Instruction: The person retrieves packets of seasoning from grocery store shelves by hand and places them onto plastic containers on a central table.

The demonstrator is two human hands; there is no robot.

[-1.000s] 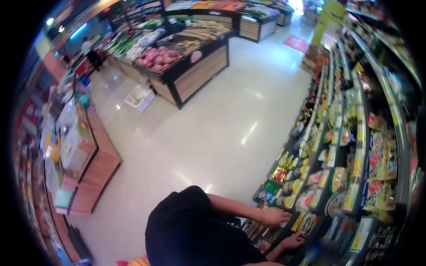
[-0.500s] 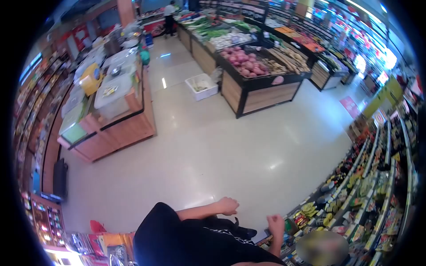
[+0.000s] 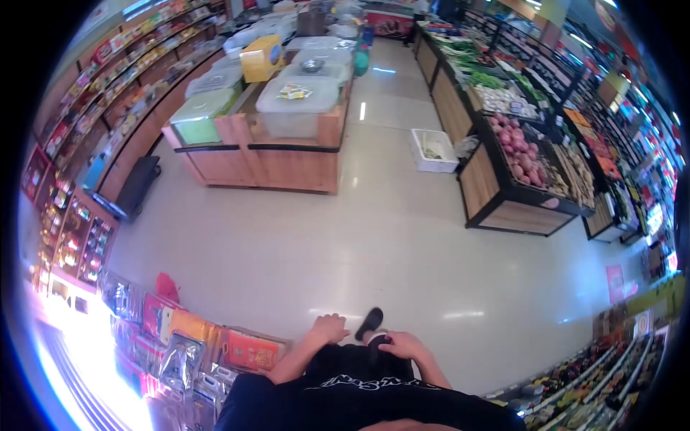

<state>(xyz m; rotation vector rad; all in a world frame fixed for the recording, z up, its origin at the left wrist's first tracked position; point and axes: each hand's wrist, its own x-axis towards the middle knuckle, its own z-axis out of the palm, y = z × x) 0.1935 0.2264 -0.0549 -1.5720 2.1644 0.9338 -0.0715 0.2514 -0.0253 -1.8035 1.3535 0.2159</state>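
Note:
My left hand (image 3: 331, 328) hangs in front of my body at the lower middle, its fingers slightly apart and nothing visible in it. Beside it on the right is my right hand (image 3: 404, 345), with its fingers bent beside my dark clothing and leg. Whether those fingers are closed is too small to make out. One dark shoe (image 3: 370, 322) shows on the pale floor between the hands. Packaged goods, among them a red-orange pack (image 3: 253, 350), lie to the left of my left arm.
Ahead on the left stands a wooden counter (image 3: 295, 169) with plastic bins and a yellow box (image 3: 261, 59). A white crate (image 3: 434, 151) sits by the vegetable stand (image 3: 480, 176). Stocked shelves (image 3: 611, 381) run along the lower right. A dark trolley (image 3: 136, 188) is at the left.
The view has swung right-to-left, away from the shelves where both hands were touching packages. My hands have left the shelf and are now in front of my body.

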